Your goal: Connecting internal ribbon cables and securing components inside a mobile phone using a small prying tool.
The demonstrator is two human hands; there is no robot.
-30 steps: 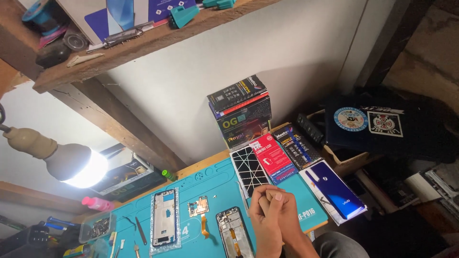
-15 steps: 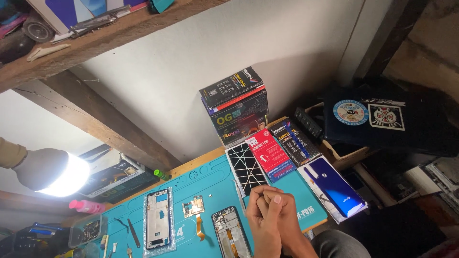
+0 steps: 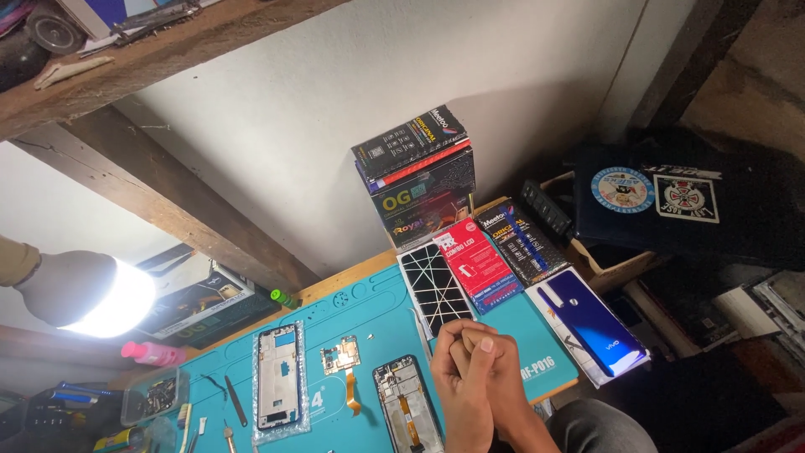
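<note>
Over the blue mat [image 3: 369,310], the left hand [image 3: 457,382] and right hand [image 3: 503,382] are pressed together, fingers folded tight. I cannot tell if anything is inside them. The nearest thing is an open phone [image 3: 408,413], just to their left, on the left hand's side. Its long way runs up and down the mat. I count two phone bodies, the open phone and a frame [image 3: 278,377], one small board [image 3: 340,356], and one shiny blue cover [image 3: 591,323] on the right.

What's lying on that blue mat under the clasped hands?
On the blue mat: an open phone, a bagged phone frame, a small circuit board. The clasped hands hide the mat beneath them.
</note>
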